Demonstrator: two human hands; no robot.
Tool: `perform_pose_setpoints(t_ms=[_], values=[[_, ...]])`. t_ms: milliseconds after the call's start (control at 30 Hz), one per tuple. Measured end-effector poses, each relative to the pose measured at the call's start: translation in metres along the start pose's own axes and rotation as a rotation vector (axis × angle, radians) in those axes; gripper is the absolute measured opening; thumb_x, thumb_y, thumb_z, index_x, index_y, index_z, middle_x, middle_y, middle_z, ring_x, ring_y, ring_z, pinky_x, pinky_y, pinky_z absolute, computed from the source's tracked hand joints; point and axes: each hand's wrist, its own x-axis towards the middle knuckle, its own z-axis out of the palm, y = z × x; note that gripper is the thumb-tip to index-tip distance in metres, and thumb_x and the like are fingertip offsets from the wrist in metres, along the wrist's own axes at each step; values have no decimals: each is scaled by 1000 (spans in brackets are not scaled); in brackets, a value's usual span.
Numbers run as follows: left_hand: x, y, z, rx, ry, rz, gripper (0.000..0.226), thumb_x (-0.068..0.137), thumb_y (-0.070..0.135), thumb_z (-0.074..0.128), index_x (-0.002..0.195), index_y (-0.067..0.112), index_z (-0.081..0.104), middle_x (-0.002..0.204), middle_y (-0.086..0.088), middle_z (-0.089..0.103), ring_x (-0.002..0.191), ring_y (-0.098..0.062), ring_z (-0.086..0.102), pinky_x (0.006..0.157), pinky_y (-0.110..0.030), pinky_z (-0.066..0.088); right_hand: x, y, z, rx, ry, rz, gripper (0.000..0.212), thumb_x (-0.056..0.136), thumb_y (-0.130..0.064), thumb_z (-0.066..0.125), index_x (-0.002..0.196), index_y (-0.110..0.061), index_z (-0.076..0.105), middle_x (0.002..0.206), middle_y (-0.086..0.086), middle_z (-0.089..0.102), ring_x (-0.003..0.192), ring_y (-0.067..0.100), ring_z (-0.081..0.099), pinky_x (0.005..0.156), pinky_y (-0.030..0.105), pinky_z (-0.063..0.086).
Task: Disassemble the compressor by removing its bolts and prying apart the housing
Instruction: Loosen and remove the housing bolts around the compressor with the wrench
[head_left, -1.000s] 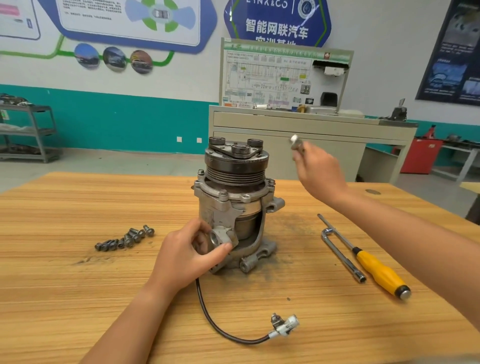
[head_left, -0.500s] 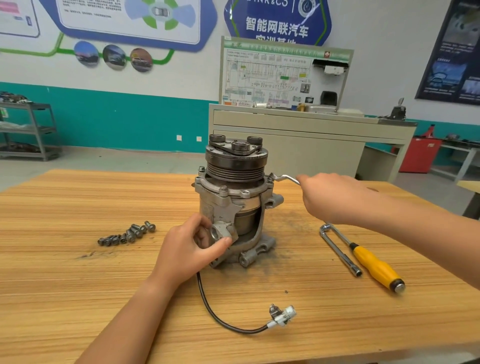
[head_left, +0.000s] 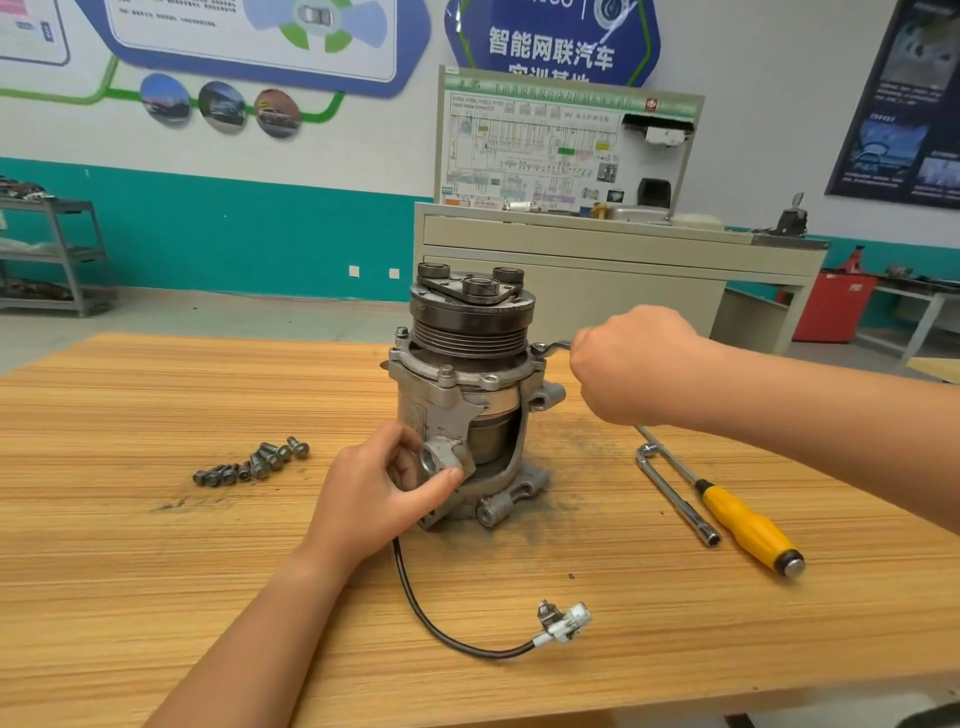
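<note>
On the striped wooden table (head_left: 156, 597) I saw the grey cast-metal compressor (head_left: 457, 395), black grooved pulley uppermost, standing upright at centre. The left hand (head_left: 374, 499) curled round its lower lug; the right hand (head_left: 634, 364) clenched a slim steel wrench (head_left: 551, 346) at the upper flange. Dark loose bolts (head_left: 252, 462) lay leftward.

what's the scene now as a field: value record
compressor: upright on table, pulley end up
left hand: grips a lug on its side
right hand: holds wrench at the upper flange
loose bolts: clustered left of compressor
idle tools: socket wrench, yellow-handled screwdriver, at right
cable: trails forward to white connector
</note>
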Motion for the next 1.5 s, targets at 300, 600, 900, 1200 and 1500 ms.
perform_pose_setpoints(t_ms=[300, 600, 900, 1200, 1500], values=[[0, -3, 0, -12, 9, 3, 29, 69, 29, 81, 77, 25, 53, 52, 6, 55, 61, -13, 57, 52, -23, 41, 21, 18, 14, -134, -43, -11, 13, 93, -4, 40, 95, -12, 50, 61, -2, 39, 49, 12, 36, 42, 22, 26], [2, -1, -1, -48, -4, 7, 37, 62, 56, 67, 76, 25, 52, 63, 10, 59, 56, -12, 56, 49, -23, 40, 78, 18, 53, 88, 287, 34, 20, 90, 2, 42, 104, -9, 50, 100, 5, 62, 93, 23, 59, 88, 29, 39], [2, -1, 0, -23, -10, -6, 33, 66, 41, 78, 78, 22, 53, 51, 9, 54, 55, -9, 55, 50, -22, 39, 58, 29, 57, 558, 584, 275, 26, 100, -20, 31, 106, -3, 50, 77, 8, 56, 64, 26, 46, 56, 33, 31], [1, 2, -1, -12, -7, -21, 29, 69, 32, 79, 79, 18, 56, 52, 7, 55, 60, -12, 56, 51, -20, 39, -3, 14, 47, 595, 208, 248, 24, 99, -29, 31, 99, -17, 52, 67, -3, 47, 57, 11, 44, 46, 26, 29], [0, 0, 0, -12, 8, -15, 29, 69, 31, 80, 76, 24, 53, 51, 8, 53, 58, -11, 55, 51, -22, 38, -8, 0, 14, 285, 74, 160, 19, 90, -3, 43, 104, -13, 52, 62, -2, 32, 63, 16, 41, 56, 28, 37]])
